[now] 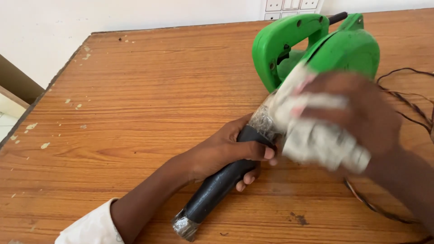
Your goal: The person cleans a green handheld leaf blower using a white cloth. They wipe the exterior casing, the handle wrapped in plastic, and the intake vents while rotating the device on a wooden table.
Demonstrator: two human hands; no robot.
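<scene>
A green electric blower (312, 45) lies on a wooden table (144, 99), its black nozzle (217, 185) pointing toward me. My left hand (226, 151) is wrapped around the nozzle near the clear tape at its joint with the green body. My right hand (357, 115) is blurred by motion and holds a whitish cloth (316, 135) against the blower where nozzle meets body. More clear tape wraps the nozzle's open tip (184, 226).
A twisted brown cord (407, 101) loops on the table at the right and runs under my right arm. White wall switches (291, 7) sit behind the table's far edge. The table's left edge (40, 97) is chipped, with floor beyond.
</scene>
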